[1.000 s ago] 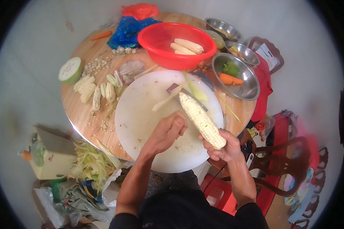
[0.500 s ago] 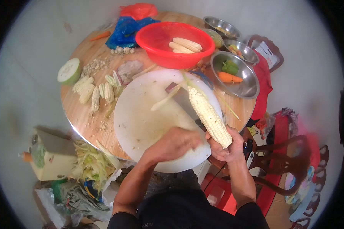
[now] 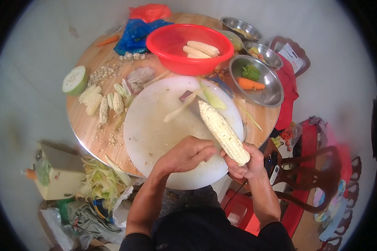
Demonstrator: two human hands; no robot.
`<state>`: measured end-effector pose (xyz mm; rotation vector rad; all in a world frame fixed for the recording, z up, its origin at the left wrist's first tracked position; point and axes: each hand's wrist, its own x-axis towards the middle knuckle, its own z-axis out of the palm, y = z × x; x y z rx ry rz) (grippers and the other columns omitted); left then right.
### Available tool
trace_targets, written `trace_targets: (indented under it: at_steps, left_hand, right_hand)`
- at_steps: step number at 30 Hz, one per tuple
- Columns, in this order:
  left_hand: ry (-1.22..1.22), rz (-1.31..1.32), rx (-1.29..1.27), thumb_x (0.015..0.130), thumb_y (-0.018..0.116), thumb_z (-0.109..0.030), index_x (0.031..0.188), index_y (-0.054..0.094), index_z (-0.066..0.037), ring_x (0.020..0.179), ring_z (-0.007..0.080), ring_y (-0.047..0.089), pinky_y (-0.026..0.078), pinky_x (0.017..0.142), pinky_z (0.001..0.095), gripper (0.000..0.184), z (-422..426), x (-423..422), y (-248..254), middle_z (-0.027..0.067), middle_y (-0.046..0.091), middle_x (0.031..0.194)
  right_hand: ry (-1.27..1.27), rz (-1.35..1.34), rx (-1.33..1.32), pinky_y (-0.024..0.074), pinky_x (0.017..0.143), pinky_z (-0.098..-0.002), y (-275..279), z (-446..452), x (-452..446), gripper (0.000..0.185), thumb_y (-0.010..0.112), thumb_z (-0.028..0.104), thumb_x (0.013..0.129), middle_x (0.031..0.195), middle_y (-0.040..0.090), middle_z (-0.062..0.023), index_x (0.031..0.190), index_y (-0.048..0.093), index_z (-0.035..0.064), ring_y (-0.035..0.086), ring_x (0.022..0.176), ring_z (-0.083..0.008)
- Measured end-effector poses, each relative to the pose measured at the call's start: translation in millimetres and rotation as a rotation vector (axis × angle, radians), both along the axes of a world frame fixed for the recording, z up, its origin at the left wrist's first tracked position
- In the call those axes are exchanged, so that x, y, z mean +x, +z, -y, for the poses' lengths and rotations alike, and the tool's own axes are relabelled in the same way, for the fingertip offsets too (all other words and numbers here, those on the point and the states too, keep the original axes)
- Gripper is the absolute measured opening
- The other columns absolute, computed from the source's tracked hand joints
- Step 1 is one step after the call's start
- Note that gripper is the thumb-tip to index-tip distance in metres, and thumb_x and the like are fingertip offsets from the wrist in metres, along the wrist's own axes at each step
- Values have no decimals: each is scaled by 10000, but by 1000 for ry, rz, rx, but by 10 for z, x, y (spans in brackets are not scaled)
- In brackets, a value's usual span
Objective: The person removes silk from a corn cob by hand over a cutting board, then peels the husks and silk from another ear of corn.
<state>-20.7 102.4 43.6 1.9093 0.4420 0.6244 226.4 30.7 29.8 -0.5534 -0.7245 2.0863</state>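
My right hand (image 3: 246, 162) is wrapped round the lower end of a husked corn cob (image 3: 224, 133), which tilts up and to the left over the white round board (image 3: 151, 104). Left of the cob, my left hand (image 3: 189, 154) hovers over the board with its fingers curled together; whether something small is between them is hidden. A cleaver (image 3: 193, 105) lies on the board, partly behind the cob. Strips of husk (image 3: 213, 97) rest near it.
Behind the board stands a red basket (image 3: 171, 54) with corn cobs. Steel bowls (image 3: 272, 90) line the right side, one holding a carrot and a green pepper. Small cobs (image 3: 94, 103), garlic (image 3: 133, 56) and a cut gourd (image 3: 74, 80) lie at the left.
My left hand has moved down and to the right, its fingers still curled. The cob in my right hand swung right, then back left.
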Motion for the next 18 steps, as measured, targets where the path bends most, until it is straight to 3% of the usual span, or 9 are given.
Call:
trace_targets:
  at_steps: [2, 5, 9, 11, 12, 15, 17, 18]
  left_hand:
    - [263, 59, -143, 999, 540, -159, 838, 579, -13, 659, 113, 507, 454, 619, 317, 221, -24, 18, -156, 24, 523, 683]
    - [351, 142, -145, 993, 545, -152, 836, 583, -16, 655, 111, 499, 451, 617, 322, 212, -52, 51, -131, 21, 523, 684]
    - [239, 183, -122, 995, 550, -168, 829, 583, -18, 650, 123, 509, 455, 616, 330, 227, -62, 34, -56, 18, 529, 688]
    - [44, 146, 109, 1003, 547, -196, 821, 581, -24, 643, 133, 529, 456, 611, 322, 253, -62, 56, -88, 14, 532, 682]
    - [45, 145, 108, 1003, 547, -196, 821, 581, -24, 643, 133, 529, 456, 611, 322, 253, -68, 58, -110, 14, 532, 682]
    - [218, 35, -80, 1039, 504, -212, 816, 573, -39, 611, 126, 500, 418, 575, 299, 291, -75, 42, -184, 3, 513, 667]
    - [320, 351, -375, 1080, 471, -236, 847, 547, -18, 647, 120, 446, 401, 594, 280, 329, -124, 60, -196, 23, 472, 707]
    - [322, 350, -377, 1080, 471, -236, 847, 547, -18, 647, 120, 446, 401, 594, 280, 329, -124, 86, -149, 23, 472, 707]
  right_hand:
    - [16, 11, -16, 370, 358, -280, -15, 8, 6, 684, 395, 498, 1026, 683, 535, -77, 1269, 569, -118, 387, 394, -84]
    - [33, 34, 12, 378, 353, -281, -29, 22, -5, 683, 385, 487, 1032, 674, 529, -84, 1272, 559, -129, 389, 393, -88]
    - [3, 50, 79, 387, 344, -285, 13, 12, -18, 681, 373, 472, 1041, 672, 529, -96, 1281, 546, -142, 385, 386, -93]
    - [-3, 60, 79, 391, 357, -281, 33, 13, 0, 675, 378, 477, 1037, 663, 531, -89, 1273, 562, -128, 393, 391, -89]
    - [-2, 70, 76, 396, 371, -278, 34, 14, 4, 668, 383, 481, 1032, 654, 534, -81, 1266, 577, -114, 401, 396, -84]
    - [-4, 53, 50, 398, 372, -276, -4, 22, 20, 666, 381, 476, 1034, 653, 540, -87, 1261, 577, -119, 399, 394, -86]
    - [8, 49, 77, 385, 352, -281, -61, 11, 32, 674, 378, 474, 1039, 656, 533, -93, 1267, 565, -132, 391, 386, -90]
    - [15, 45, 99, 373, 333, -285, -78, 16, 31, 681, 375, 473, 1044, 660, 526, -100, 1272, 554, -144, 382, 377, -94]
